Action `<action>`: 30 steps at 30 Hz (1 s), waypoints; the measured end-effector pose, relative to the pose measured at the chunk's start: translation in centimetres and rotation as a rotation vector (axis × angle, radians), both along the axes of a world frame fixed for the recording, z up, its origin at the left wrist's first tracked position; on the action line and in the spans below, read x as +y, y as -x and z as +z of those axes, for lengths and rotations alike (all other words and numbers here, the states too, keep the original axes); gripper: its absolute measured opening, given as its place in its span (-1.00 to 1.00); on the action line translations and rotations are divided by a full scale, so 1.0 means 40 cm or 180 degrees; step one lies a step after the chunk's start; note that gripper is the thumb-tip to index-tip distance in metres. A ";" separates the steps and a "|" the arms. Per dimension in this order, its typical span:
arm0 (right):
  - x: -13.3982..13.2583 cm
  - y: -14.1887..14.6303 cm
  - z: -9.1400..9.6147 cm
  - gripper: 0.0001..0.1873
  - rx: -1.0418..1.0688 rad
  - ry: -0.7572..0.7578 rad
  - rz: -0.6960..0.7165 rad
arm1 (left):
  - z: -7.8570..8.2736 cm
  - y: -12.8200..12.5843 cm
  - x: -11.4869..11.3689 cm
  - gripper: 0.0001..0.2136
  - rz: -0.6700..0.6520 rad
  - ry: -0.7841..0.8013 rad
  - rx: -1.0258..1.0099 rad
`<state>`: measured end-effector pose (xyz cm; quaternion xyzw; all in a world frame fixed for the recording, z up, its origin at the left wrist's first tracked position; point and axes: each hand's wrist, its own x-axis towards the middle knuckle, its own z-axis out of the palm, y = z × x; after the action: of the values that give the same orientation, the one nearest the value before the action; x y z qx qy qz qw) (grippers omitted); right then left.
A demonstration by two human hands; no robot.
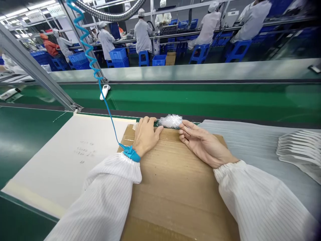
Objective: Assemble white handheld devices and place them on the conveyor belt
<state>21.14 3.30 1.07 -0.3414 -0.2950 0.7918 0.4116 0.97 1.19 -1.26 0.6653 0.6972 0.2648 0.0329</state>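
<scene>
Plastic wrap (pixel 170 121) lies on cardboard (pixel 173 180), the left hand (pixel 146 137) at one end, the right hand (pixel 204 144) open just beside the other, hands apart; so loosely held, it could slide off.

Bundle of clear plastic film (pixel 171 121) is super crinkly and glossy, catching light everywhere. Under it, a corrugated cardboard sheet (pixel 175 187), matt brown and a bit rough. Sleeves are white striped smock cloth (pixel 260 201), soft and matt. Coiled cord (pixel 86 43) looks like smooth, shiny blue plastic. Conveyor belt (pixel 200 98) is smooth green rubbery stuff with a slight sheen, the frame rail (pixel 32 63) looks like brushed aluminium, and that pale sheet (pixel 65 160) looks like matt paper.
</scene>
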 end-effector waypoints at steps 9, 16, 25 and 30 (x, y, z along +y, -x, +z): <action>-0.011 -0.016 -0.017 -0.67 -0.0073 -0.0057 -0.0086 | -0.004 -0.030 0.032 -0.78 0.0509 0.0135 0.0214; -0.008 -0.026 -0.036 -0.48 -0.0381 -0.0211 -0.0116 | -0.015 -0.002 0.023 -0.84 0.0290 -0.0194 -0.0525; -0.006 -0.021 -0.028 -0.52 -0.0378 -0.0046 -0.0139 | -0.011 -0.007 0.018 -0.83 0.0355 -0.0185 -0.0492; -0.009 -0.019 -0.026 -0.51 -0.0402 -0.0160 -0.0109 | -0.013 -0.006 0.019 -0.84 0.0368 -0.0217 -0.0477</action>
<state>21.91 2.94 0.04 -0.3852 -0.3343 0.7539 0.4141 1.23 1.93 -1.77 0.6031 0.7206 0.3389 0.0469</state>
